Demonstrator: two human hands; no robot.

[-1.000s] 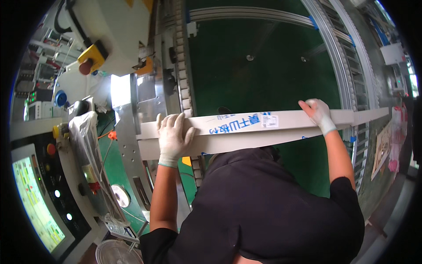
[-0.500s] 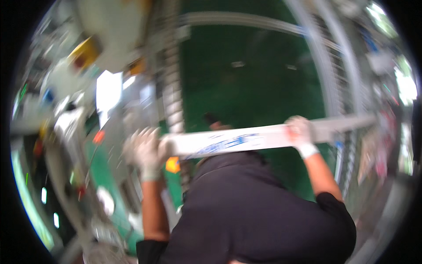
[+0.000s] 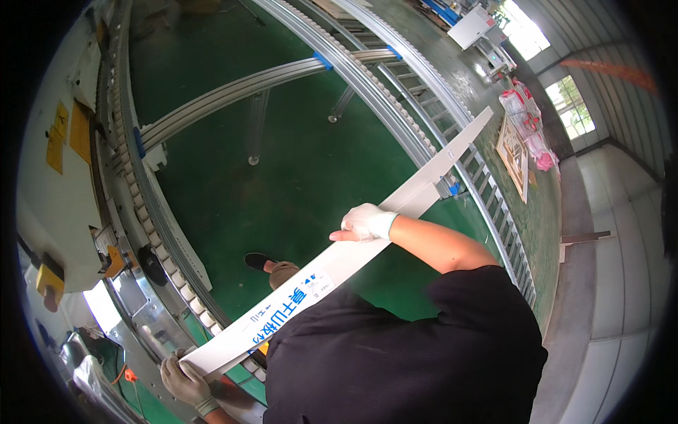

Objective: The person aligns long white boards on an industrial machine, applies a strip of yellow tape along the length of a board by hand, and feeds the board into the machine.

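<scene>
White planks [image 3: 342,261] sit in both gloved hands: the left hand [image 3: 185,383] clasps their lower-left end, while the right hand [image 3: 366,222] grips the upper edge farther along. Their long axis slants across the person's front, pointing upper right over metal rails [image 3: 374,99] and green floor [image 3: 282,191].
</scene>
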